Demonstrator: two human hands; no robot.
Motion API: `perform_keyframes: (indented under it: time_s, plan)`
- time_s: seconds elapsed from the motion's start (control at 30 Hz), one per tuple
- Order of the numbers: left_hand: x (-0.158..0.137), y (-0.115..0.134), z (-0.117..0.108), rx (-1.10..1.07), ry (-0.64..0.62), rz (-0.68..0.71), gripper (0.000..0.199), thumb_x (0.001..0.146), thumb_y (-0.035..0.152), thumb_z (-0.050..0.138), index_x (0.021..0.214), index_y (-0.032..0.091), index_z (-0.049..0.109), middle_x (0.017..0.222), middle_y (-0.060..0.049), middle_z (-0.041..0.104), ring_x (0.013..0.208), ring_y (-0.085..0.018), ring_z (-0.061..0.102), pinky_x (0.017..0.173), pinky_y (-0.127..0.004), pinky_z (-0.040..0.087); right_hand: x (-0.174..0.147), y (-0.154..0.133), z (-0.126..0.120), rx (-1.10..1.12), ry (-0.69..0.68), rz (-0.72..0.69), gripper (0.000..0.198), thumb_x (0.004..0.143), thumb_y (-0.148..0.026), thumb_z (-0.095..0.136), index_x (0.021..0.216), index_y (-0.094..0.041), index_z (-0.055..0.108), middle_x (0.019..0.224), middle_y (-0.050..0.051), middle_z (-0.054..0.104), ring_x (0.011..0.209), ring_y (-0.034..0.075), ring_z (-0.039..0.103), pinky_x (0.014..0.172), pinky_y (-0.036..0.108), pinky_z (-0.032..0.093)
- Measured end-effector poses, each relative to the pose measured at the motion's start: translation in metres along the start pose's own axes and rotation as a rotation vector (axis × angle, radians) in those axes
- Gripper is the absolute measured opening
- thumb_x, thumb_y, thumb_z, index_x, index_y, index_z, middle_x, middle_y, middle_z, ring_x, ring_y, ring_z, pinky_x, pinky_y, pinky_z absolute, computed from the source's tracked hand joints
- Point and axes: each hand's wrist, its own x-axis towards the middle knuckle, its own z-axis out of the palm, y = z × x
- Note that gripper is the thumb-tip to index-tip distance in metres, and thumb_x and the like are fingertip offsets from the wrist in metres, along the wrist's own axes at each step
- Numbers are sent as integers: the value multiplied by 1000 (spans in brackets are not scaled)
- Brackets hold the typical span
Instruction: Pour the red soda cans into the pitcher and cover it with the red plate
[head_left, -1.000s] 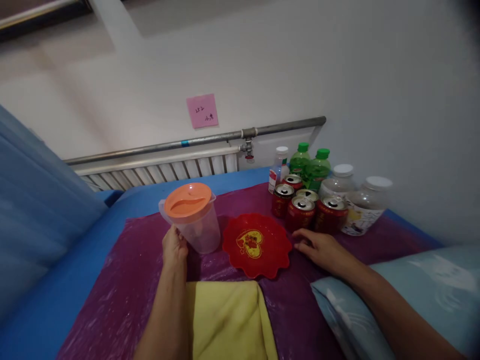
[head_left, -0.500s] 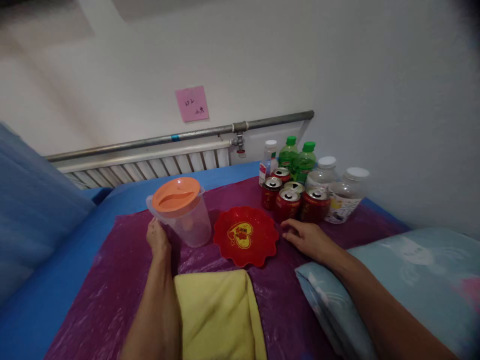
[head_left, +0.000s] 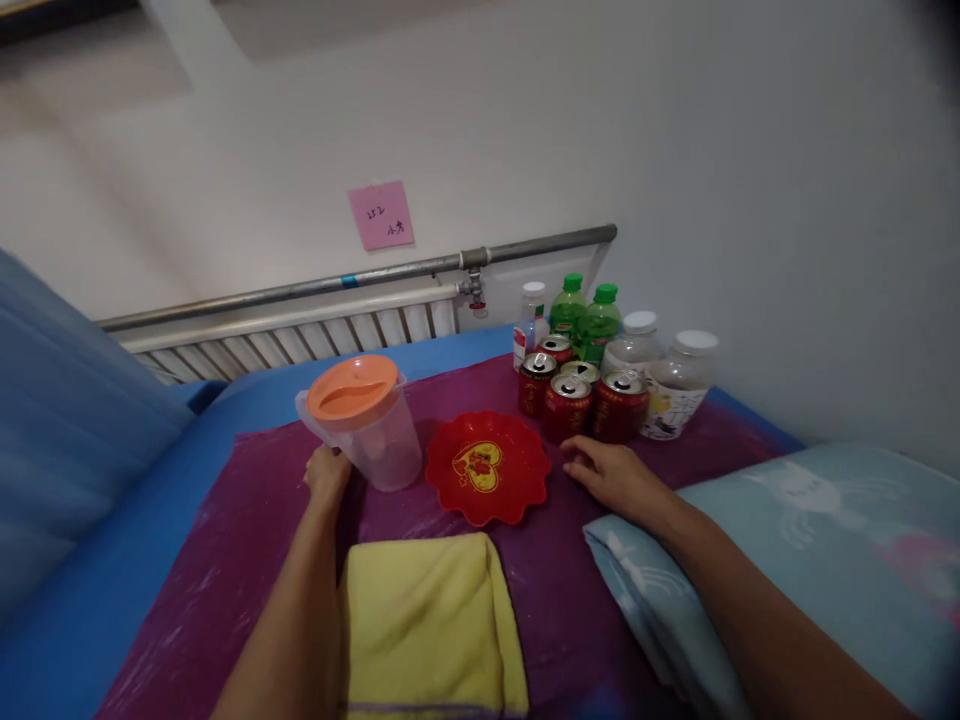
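A clear plastic jug (head_left: 386,445) with an orange lid stands upright at left of centre. My left hand (head_left: 328,470) rests beside its lower left side, below the handle, with fingers curled in and nothing visible in them. Right of the jug lies a red scalloped plate (head_left: 517,470) with a yellow heart design. Just off its right edge is my right hand (head_left: 611,475), palm down, fingers loosely bent and apart, holding nothing. Before the plate lies a folded yellow towel (head_left: 427,620), between my forearms.
Behind my right hand stand several red drink cans (head_left: 568,408), green-capped bottles (head_left: 600,325) and white-capped clear jars (head_left: 679,395). A pale blue patterned cloth (head_left: 817,530) lies under my right forearm. Purple plastic sheeting (head_left: 247,530) covers the surface. A radiator (head_left: 337,330) and pipe run along the wall.
The whole view has shifted slightly. My left hand has moved a little to the right, closer to the jug's base. My right hand stays beside the plate.
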Motion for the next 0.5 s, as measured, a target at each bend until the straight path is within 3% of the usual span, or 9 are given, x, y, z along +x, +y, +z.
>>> perform_keyframes:
  time_s: [0.13, 0.17, 0.2, 0.3, 0.4, 0.5]
  plan:
    - [-19, 4, -32, 148, -36, 87, 39, 88, 40, 61, 119, 16, 60, 125, -11, 59, 115, -28, 57, 97, -51, 47, -40, -19, 2, -13, 247, -140, 32, 87, -27, 47, 111, -15, 64, 106, 12, 70, 93, 23, 67, 82, 36, 51]
    - [-30, 2, -39, 164, -38, 147, 41, 88, 41, 60, 118, 13, 61, 127, -12, 59, 120, -32, 54, 102, -53, 43, -53, -25, 5, 4, 247, -208, 31, 89, -27, 47, 112, -17, 63, 108, 12, 70, 96, 23, 66, 83, 36, 51]
    - [-45, -2, -44, 175, -35, 206, 42, 87, 37, 58, 118, 9, 61, 130, -16, 58, 125, -35, 50, 106, -53, 38, -67, -31, 9, 20, 212, -280, 29, 89, -25, 48, 113, -18, 63, 107, 11, 71, 97, 22, 66, 84, 35, 51]
    - [-101, -25, -46, 169, -72, 361, 46, 83, 41, 53, 115, 11, 65, 129, -16, 61, 126, -30, 51, 110, -42, 36, -98, -43, 27, -26, 98, -402, 28, 85, -15, 52, 108, -21, 65, 104, 9, 72, 95, 23, 66, 84, 38, 51]
    - [-152, -57, -29, 152, -90, 414, 54, 78, 52, 48, 109, 14, 70, 124, -15, 65, 117, -32, 58, 105, -47, 42, -111, -45, 44, -152, 18, -396, 29, 80, -10, 55, 103, -20, 67, 103, 10, 72, 91, 26, 65, 84, 44, 50]
    - [-174, -86, -14, 176, -80, 366, 59, 78, 58, 47, 114, 18, 68, 127, -14, 63, 115, -33, 59, 101, -51, 45, -114, -43, 51, -216, -53, -370, 27, 76, -7, 56, 96, -19, 69, 97, 10, 72, 88, 26, 65, 85, 45, 50]
